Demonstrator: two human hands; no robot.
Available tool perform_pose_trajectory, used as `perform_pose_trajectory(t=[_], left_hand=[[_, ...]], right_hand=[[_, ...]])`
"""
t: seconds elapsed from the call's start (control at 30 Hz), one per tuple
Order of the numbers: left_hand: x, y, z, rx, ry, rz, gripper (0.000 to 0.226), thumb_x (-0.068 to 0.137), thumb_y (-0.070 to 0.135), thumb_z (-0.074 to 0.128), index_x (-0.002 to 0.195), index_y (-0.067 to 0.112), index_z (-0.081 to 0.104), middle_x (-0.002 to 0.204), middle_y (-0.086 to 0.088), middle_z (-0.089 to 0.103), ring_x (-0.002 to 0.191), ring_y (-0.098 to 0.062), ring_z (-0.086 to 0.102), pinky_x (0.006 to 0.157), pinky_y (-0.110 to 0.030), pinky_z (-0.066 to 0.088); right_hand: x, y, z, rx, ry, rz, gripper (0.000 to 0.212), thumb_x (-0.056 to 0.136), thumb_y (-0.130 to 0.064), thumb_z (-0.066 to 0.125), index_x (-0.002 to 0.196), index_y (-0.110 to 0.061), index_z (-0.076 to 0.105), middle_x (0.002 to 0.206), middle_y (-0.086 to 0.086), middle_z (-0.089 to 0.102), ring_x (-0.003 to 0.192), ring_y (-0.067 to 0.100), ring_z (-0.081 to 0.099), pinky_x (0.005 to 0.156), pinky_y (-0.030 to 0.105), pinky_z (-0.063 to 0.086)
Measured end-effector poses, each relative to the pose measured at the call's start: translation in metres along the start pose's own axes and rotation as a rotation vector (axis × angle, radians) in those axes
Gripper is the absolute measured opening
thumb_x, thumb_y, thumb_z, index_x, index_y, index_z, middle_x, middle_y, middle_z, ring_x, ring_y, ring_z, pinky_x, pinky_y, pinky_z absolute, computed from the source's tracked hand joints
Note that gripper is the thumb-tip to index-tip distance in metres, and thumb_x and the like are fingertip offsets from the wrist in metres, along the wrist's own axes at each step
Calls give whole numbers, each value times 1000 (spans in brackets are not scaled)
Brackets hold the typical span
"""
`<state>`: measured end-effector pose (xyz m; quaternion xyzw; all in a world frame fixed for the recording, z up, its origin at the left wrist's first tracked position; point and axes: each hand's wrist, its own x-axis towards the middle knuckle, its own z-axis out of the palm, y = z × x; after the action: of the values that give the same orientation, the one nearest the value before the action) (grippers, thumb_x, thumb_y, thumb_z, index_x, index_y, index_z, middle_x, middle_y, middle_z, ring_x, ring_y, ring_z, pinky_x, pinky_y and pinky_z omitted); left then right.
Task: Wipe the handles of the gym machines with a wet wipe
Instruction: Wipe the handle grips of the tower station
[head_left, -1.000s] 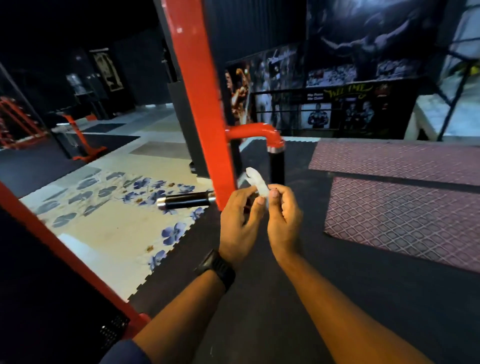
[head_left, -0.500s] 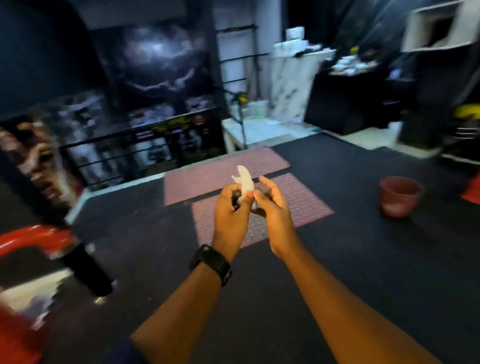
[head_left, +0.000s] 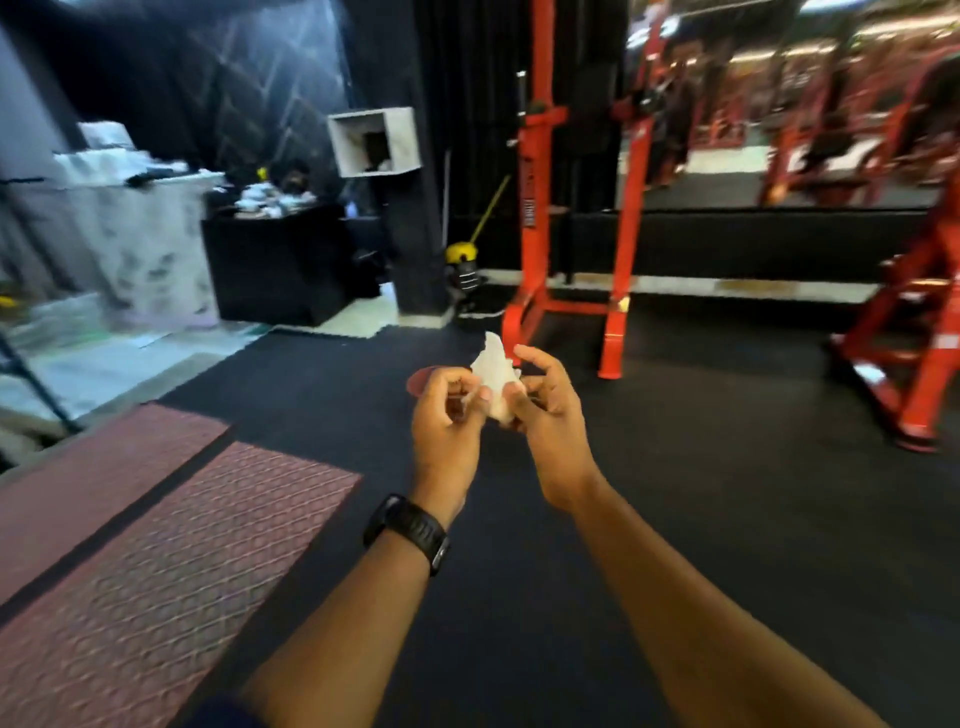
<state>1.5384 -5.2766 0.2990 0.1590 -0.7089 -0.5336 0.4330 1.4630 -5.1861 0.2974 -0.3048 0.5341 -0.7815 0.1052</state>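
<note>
A crumpled white wet wipe (head_left: 493, 376) is held up in front of me between both hands. My left hand (head_left: 447, 421), with a black watch on its wrist, pinches the wipe's left side. My right hand (head_left: 548, 415) holds its right side, fingers curled around it. Red gym machine frames stand ahead: an upright rack (head_left: 540, 208) beyond the hands and another frame (head_left: 904, 332) at the right edge. No machine handle is plainly visible; both hands are well short of the machines.
Black rubber floor (head_left: 727, 519) spreads ahead. Two reddish patterned mats (head_left: 171, 551) lie at the lower left. A reddish bucket (head_left: 418, 382) shows partly behind my left hand. A black counter (head_left: 275, 260) and a yellow-topped vacuum (head_left: 462, 270) stand at the back wall.
The view has swung right, away from the red bar with black grips, past the mats and bucket, toward the red racks. Both hands still hold the wipe.
</note>
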Motion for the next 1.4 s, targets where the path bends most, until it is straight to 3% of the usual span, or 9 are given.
perform_pose_trajectory(t=[0.2, 0.33, 0.43, 0.63, 0.73, 0.83, 0.97, 1.3, 1.4], left_hand=[[74, -26, 117, 17, -237, 90, 28, 96, 10, 64, 120, 20, 71, 111, 8, 65, 104, -4, 63, 89, -21, 52], [135, -41, 197, 95, -285, 195, 20, 96, 13, 65, 113, 20, 72, 106, 13, 63, 101, 3, 59, 86, -15, 49], [178, -48, 249, 130, -249, 233, 10, 93, 13, 67, 99, 20, 71, 100, 10, 64, 97, 1, 58, 81, -10, 45], [255, -60, 346, 20, -218, 211, 6, 93, 19, 69, 99, 19, 67, 99, 12, 64, 95, -4, 62, 84, -24, 52], [296, -75, 390, -52, -229, 157, 8, 94, 16, 68, 97, 24, 66, 96, 9, 68, 91, -7, 66, 81, -32, 58], [350, -104, 436, -75, -241, 159, 12, 95, 14, 66, 100, 24, 67, 99, 5, 71, 95, -11, 68, 85, -41, 59], [428, -141, 491, -101, -213, 196, 8, 95, 14, 66, 101, 20, 69, 98, 3, 71, 96, -14, 69, 86, -47, 58], [648, -199, 621, -50, -150, 314, 16, 94, 13, 67, 108, 17, 69, 107, 5, 66, 97, -4, 62, 86, -27, 54], [703, -221, 654, -41, -171, 288, 12, 94, 9, 66, 103, 14, 71, 99, 7, 70, 91, -2, 64, 84, -25, 55]], right_hand=[[82, 10, -94, -108, 108, -57, 27, 100, -7, 55, 122, -16, 68, 121, 11, 66, 109, 21, 67, 83, 28, 55], [151, 9, -161, -190, 122, -102, 32, 90, -9, 71, 121, -14, 68, 117, 7, 70, 111, 21, 67, 95, 37, 56], [201, 4, -200, -288, 135, -101, 21, 89, -14, 74, 109, -16, 72, 106, 3, 74, 101, 18, 70, 91, 40, 57], [306, 3, -269, -548, 241, -177, 9, 93, -26, 70, 95, -34, 66, 109, -12, 62, 100, -2, 60, 81, 14, 49], [356, 16, -299, -475, 261, -154, 9, 96, -26, 66, 103, -21, 66, 100, -8, 69, 91, 1, 65, 74, 17, 51], [417, 38, -326, -470, 292, -163, 17, 95, -29, 66, 101, -13, 62, 92, 6, 69, 82, 16, 65, 71, 37, 55], [495, 50, -349, -447, 148, -173, 20, 93, -28, 69, 111, -26, 63, 99, 1, 70, 88, 17, 68, 75, 33, 59], [751, 91, -413, -491, 272, -189, 9, 95, -19, 64, 103, -16, 67, 92, -3, 69, 80, 4, 65, 67, 18, 52], [819, 112, -433, -462, 256, -202, 28, 92, -9, 64, 116, -21, 62, 101, -2, 71, 90, 8, 69, 73, 22, 55]])
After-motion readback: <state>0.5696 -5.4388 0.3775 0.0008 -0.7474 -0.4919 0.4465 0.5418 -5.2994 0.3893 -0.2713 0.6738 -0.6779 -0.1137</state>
